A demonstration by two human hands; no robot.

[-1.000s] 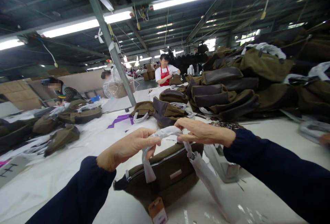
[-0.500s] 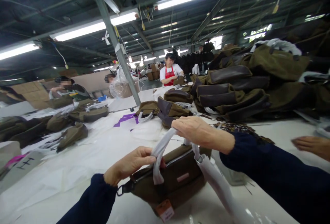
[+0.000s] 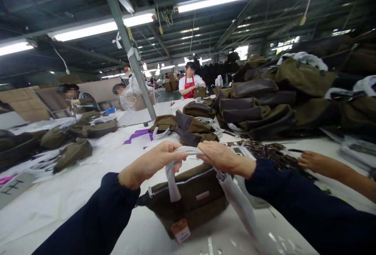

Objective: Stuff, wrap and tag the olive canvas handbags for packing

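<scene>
An olive-brown handbag (image 3: 194, 198) rests upright on the white table in front of me, its zip along the top. White wrapping covers its handle (image 3: 173, 184), which arches above the zip. My left hand (image 3: 158, 159) pinches the arch from the left between thumb and fingers. From the right, my right hand (image 3: 219, 155) is closed over the same handle near its top. A paper tag (image 3: 181, 231) hangs at the bag's lower front, and a small pinkish label (image 3: 202, 195) sits higher up. A wrapped strap (image 3: 239, 204) runs down at the bag's right.
Olive bags (image 3: 255, 110) are piled high at the back right, with more bags (image 3: 73, 153) on the left. A co-worker's hand (image 3: 311, 163) reaches in from the right, beside dark scraps (image 3: 267, 155). Other people sit farther back. A metal post (image 3: 132, 59) stands behind the table.
My left hand has risen from the handle's lower left side to near its top, close to my right hand. The co-worker's hand has moved left, toward the dark scraps.
</scene>
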